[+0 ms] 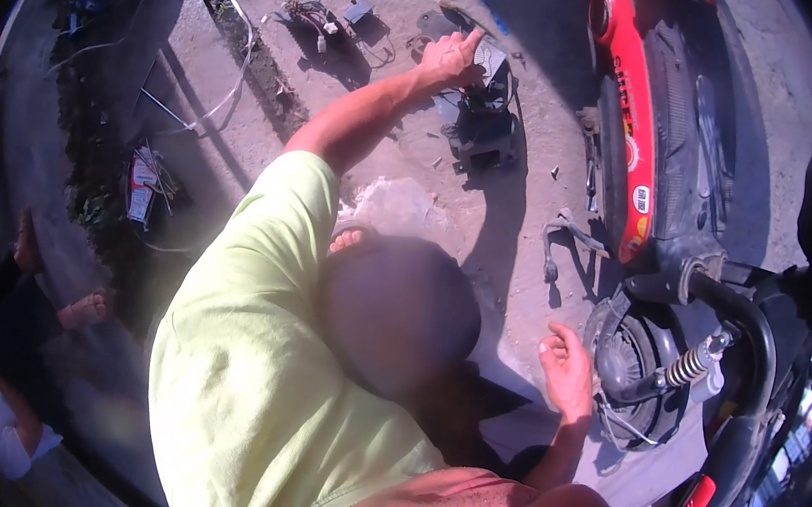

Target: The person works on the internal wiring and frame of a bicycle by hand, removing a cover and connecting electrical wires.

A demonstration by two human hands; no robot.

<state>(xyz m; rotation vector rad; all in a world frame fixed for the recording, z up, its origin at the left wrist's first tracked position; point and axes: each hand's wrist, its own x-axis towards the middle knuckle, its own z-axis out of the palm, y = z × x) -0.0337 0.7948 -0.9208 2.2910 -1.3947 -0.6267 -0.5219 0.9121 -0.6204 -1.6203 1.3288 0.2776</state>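
My left arm stretches forward, and my left hand (451, 58) is at a dark assembly (482, 138) with a silver finned piece (489, 56), fingers bent over its upper part; what they grip is hidden. Lower right, my right hand (565, 359) hangs open with curled, separated fingers, left of a scooter wheel (637, 362) with a coil-spring shock (691, 365). A cable with a plug (554, 259) lies on the ground above it.
The red-and-black scooter (627, 128) fills the right side. Tangled wiring (317, 21) lies ahead, loose white wire (229, 96) and a red-white box (141, 186) to the left. Another person (5, 399) is at the lower left, legs and bare feet showing.
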